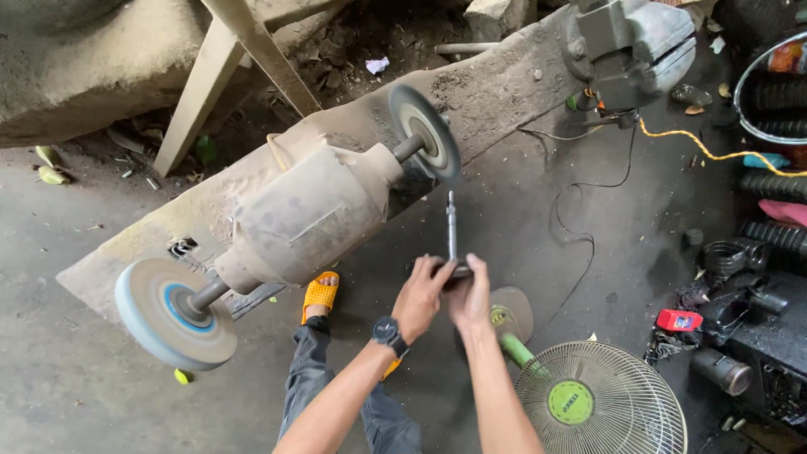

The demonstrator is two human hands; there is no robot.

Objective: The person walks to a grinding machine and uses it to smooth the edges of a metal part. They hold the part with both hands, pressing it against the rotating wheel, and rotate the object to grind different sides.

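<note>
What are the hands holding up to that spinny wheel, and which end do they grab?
Both hands, left and right, grip a thin metal rod by its lower end; its top points at the dark grinding wheel.

Ahead of your hands, a dusty concrete bench carries the grey grinder motor to their left and a vise up to their right. Below them, the concrete floor carries a fan just right of your right forearm, with a black cable and an orange cord lying farther right.
</note>
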